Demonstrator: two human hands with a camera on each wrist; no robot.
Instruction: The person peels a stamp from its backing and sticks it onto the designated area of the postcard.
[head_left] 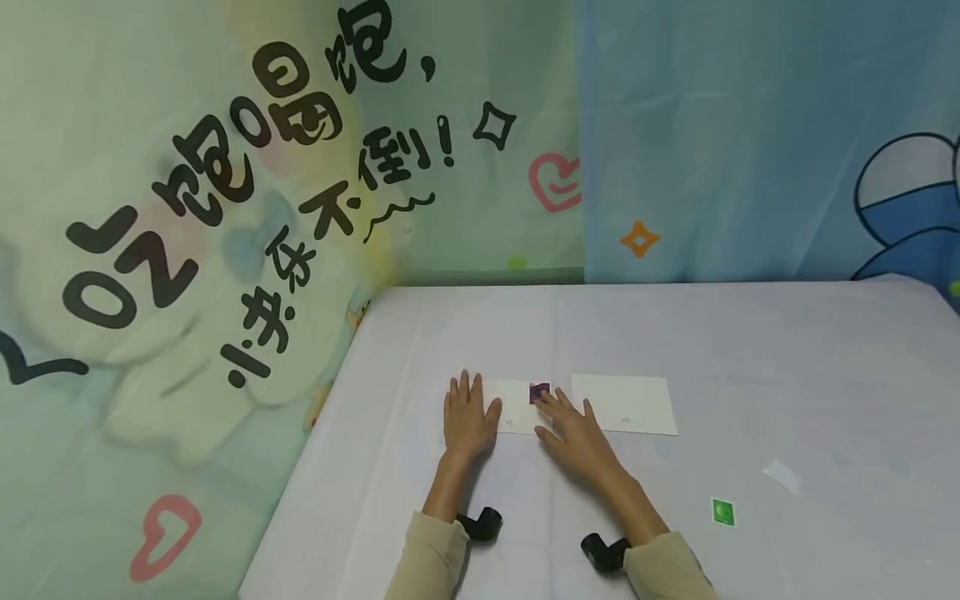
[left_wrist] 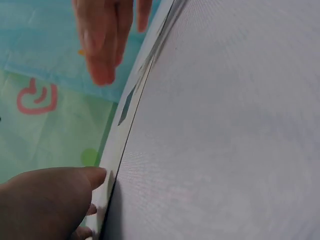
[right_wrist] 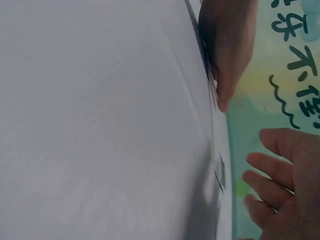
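Note:
A white card (head_left: 517, 417) lies flat on the cloth, a small purple stamp (head_left: 540, 392) at its upper right corner. My left hand (head_left: 468, 419) rests on the card's left end with fingers straight and thumb (left_wrist: 95, 176) along its edge. Over the right end is my right hand (head_left: 576, 437), fingers loosely spread, fingertips beside the stamp. The right wrist view shows those fingers (right_wrist: 270, 187) relaxed with nothing between them. The stamp (left_wrist: 127, 106) shows edge-on in the left wrist view.
A second white card (head_left: 622, 404) lies to the right of the first. Farther right are a green stamp (head_left: 723, 512) and a small pale slip (head_left: 783, 477). Black wrist cameras stick out from both sleeves (head_left: 435, 550). A printed curtain (head_left: 480, 208) hangs behind the white-clothed table (head_left: 750, 350).

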